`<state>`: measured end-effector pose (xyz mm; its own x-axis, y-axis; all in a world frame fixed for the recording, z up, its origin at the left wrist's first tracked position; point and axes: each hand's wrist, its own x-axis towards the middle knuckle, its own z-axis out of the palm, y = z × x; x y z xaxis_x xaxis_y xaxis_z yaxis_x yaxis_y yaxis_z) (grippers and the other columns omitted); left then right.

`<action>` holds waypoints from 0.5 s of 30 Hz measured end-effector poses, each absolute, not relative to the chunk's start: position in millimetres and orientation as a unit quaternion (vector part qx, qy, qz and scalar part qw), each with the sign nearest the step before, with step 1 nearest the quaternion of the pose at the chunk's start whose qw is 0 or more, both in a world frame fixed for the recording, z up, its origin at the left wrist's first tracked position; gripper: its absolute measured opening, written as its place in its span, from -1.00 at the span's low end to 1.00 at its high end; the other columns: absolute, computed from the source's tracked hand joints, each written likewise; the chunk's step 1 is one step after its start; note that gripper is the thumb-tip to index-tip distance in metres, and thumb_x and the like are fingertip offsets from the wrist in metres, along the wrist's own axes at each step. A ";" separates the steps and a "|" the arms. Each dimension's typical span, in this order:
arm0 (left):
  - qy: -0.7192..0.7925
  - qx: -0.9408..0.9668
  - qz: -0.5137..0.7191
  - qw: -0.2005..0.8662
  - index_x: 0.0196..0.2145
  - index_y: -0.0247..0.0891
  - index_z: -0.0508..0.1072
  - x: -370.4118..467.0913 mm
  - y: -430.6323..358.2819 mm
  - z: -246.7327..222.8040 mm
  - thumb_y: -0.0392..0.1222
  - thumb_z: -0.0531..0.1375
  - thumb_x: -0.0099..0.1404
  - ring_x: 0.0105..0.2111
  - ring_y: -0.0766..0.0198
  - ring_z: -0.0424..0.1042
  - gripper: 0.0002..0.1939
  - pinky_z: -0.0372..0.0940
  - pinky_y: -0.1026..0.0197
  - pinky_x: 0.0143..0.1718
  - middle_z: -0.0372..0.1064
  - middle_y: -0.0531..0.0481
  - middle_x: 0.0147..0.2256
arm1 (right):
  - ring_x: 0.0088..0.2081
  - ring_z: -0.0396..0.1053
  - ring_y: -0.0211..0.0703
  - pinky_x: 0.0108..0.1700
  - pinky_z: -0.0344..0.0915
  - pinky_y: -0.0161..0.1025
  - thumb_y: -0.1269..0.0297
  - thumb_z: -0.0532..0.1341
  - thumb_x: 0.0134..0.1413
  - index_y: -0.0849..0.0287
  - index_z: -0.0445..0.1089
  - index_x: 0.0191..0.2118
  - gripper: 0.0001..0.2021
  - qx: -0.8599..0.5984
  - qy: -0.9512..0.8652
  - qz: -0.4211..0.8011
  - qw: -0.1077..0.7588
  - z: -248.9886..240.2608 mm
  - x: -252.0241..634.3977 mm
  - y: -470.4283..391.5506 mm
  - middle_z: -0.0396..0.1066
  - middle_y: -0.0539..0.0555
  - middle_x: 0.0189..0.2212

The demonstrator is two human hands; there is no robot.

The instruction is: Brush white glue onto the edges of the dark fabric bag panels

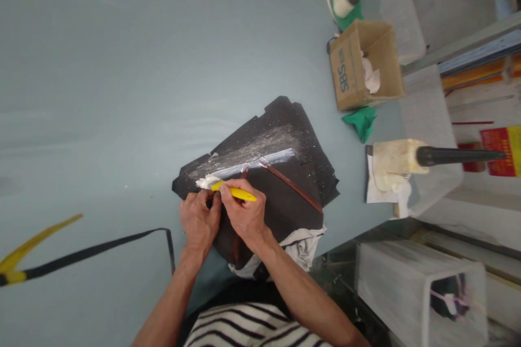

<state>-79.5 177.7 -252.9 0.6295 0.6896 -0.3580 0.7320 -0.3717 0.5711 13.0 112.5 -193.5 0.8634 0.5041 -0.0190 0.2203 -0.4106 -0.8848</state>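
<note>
Black sheet material lies on the grey-blue table, with brown strips across it and a white smeared band along its middle. My right hand grips a yellow-handled brush, whose whitish tip touches the left part of the sheet near the band's end. Beside it, my left hand rests on the sheet's lower left edge with fingers bent together; whatever is between them is hidden. White cloth shows under the sheet's near edge.
On the right stand an open cardboard box, a green cloth and a pale container with a black handle. Yellow-and-black straps lie on the table at left. A white bin stands at lower right.
</note>
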 end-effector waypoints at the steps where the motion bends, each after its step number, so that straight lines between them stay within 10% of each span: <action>1: 0.430 0.829 -0.031 0.356 -0.31 -0.27 0.60 -79.5 177.7 -253.0 -0.02 0.09 0.43 -0.25 -0.06 0.49 -0.64 0.21 -0.02 -0.18 0.57 -0.22 -0.35 | -0.38 0.59 -0.15 -0.18 0.56 -0.28 0.16 0.27 0.32 0.08 0.55 -0.26 -0.83 -0.824 -0.214 0.149 0.503 -192.9 12.9 111.9 0.63 0.01 -0.35; 15: 0.443 0.826 0.000 0.348 -0.27 -0.26 0.62 -76.9 178.4 -258.0 0.05 0.07 0.36 -0.21 -0.11 0.53 -0.59 0.29 -0.06 -0.09 0.62 -0.24 -0.28 | -0.46 0.54 -0.19 -0.36 0.47 -0.32 0.12 0.31 0.30 0.13 0.56 -0.21 -0.81 -0.831 -0.161 0.129 0.516 -160.9 29.9 60.4 0.59 0.01 -0.43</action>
<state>-76.9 178.4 -258.0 0.6084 0.7315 -0.3079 0.7312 -0.3657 0.5759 29.9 60.4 -160.9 0.9151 0.4003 -0.0485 0.1339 -0.4151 -0.8999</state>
